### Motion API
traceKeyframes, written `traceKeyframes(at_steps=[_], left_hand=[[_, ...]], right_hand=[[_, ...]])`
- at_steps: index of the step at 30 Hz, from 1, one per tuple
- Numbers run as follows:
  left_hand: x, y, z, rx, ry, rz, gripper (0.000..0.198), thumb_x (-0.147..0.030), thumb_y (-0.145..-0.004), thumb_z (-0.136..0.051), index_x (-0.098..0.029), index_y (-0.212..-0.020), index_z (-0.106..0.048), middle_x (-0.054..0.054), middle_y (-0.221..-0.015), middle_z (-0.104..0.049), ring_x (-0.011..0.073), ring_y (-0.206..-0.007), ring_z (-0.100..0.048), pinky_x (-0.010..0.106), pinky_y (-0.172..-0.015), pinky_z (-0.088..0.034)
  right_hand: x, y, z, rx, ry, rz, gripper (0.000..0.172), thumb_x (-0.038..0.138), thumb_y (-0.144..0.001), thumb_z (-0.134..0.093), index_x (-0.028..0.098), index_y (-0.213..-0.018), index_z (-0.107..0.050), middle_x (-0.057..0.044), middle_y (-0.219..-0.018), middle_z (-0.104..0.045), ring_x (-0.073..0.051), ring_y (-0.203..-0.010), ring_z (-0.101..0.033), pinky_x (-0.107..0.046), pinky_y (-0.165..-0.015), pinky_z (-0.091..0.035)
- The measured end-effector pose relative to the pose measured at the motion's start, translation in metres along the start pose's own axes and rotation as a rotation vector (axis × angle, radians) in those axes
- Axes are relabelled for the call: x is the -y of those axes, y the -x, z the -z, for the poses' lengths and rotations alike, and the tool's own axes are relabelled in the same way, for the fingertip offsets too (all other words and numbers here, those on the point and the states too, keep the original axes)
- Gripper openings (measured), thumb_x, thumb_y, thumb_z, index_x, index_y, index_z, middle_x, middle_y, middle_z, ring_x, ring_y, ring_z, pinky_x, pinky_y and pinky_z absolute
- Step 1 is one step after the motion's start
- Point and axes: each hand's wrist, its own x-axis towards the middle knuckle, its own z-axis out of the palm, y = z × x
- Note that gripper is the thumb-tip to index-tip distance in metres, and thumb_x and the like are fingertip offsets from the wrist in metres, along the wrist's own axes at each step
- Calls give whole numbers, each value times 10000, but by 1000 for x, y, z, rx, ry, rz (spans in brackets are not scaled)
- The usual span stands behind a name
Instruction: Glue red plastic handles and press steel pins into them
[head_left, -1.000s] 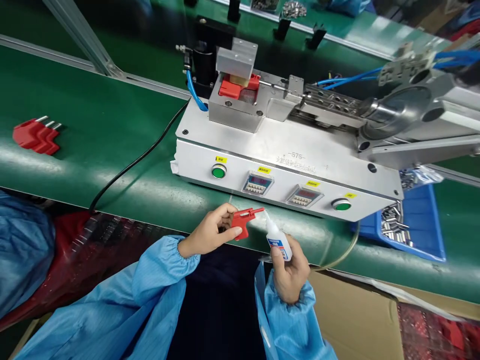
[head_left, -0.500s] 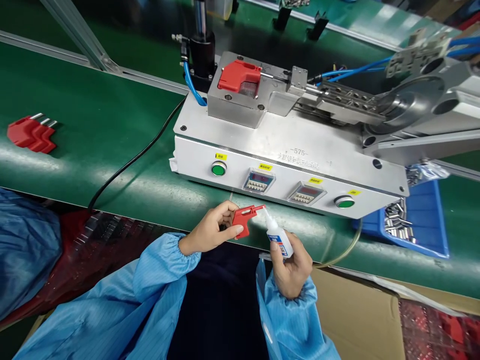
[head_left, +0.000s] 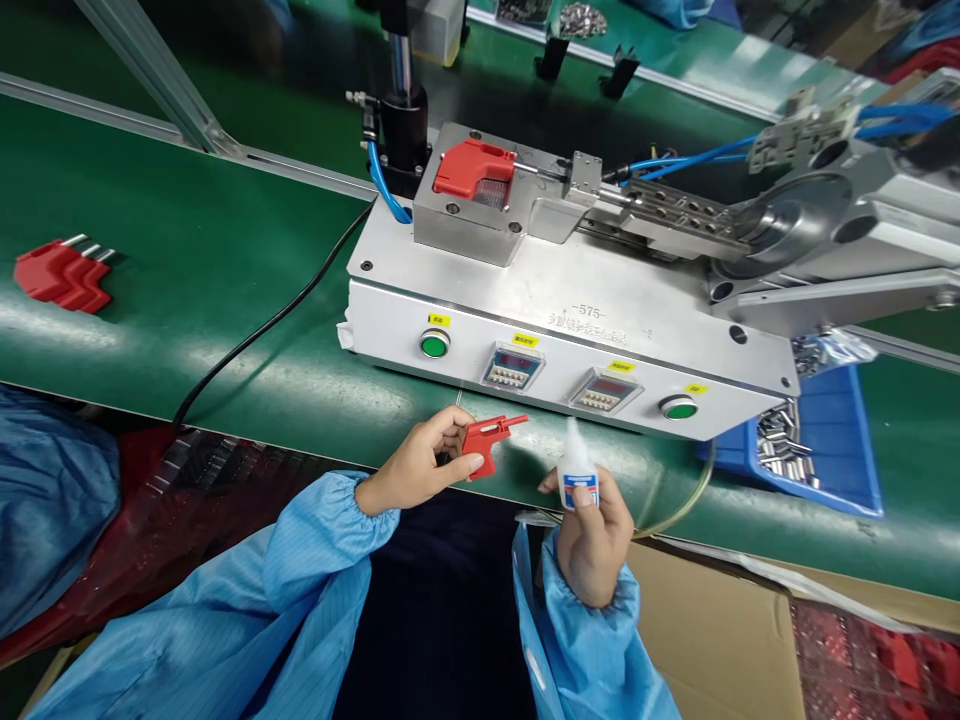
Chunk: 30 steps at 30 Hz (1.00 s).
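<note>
My left hand (head_left: 420, 465) is closed on a small red plastic part (head_left: 486, 442) with a thin arm pointing right, held at the near edge of the green belt (head_left: 225, 290). My right hand (head_left: 592, 535) grips a small white glue bottle (head_left: 577, 478), upright, its nozzle a short way right of the red part and not touching it. Just beyond both hands stands a grey metal machine (head_left: 585, 340) with two green buttons and two displays. Another red part (head_left: 472, 168) sits in the machine's fixture at the back.
A stack of red parts with metal pins (head_left: 61, 274) lies far left on the belt. A blue tray of small metal cylinders (head_left: 810, 445) sits at the right behind the machine. A black cable (head_left: 262, 325) crosses the belt. A cardboard box (head_left: 720, 630) stands below right.
My right hand has drawn the glue bottle away from the red part's tip and turned it upright. The press block over the fixture lifted earlier, leaving the red part there uncovered.
</note>
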Motion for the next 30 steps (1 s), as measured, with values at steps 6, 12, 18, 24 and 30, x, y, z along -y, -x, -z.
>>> traceKeyframes(at_steps=[6,12,18,24,30], left_hand=[[5,2,-2,13,7,-7,371,-507,-929,-760,-192,-1050,-604,45,-918,-732,169,-778,-702,266,-709,-574],[17,10,-1,1,-31,42,314,-441,-944,-754,-217,-1088,-588,30,-922,-748,187,-803,-741,271,-713,-594],[23,12,-1,32,-57,58,279,-425,-963,-725,-229,-1112,-595,16,-925,-743,174,-786,-726,269,-718,-594],[21,9,-2,43,-63,45,321,-467,-944,-732,-214,-1096,-607,33,-915,-747,209,-833,-747,307,-759,-605],[19,11,-5,13,-63,25,326,-485,-950,-722,-212,-1088,-609,46,-924,-744,214,-835,-728,319,-766,-598]], right_hand=[[-10,-8,9,31,50,10,243,382,-971,-659,229,-1158,-634,-125,-1151,-783,-316,-1192,-717,-524,-1017,-573],[-15,-5,14,89,451,161,269,289,-983,-615,229,-1243,-644,-136,-1294,-750,-292,-1437,-573,-527,-1188,-486],[26,-25,83,67,585,265,312,358,-975,-665,247,-1262,-713,-106,-1255,-758,-272,-1157,-723,-458,-1004,-611],[56,-141,184,-167,1009,49,252,415,-952,-630,206,-964,-771,-68,-893,-771,-243,-857,-720,-376,-838,-591],[23,-222,202,-112,1241,-201,236,317,-890,-777,170,-734,-679,-23,-677,-674,-183,-705,-673,-340,-747,-577]])
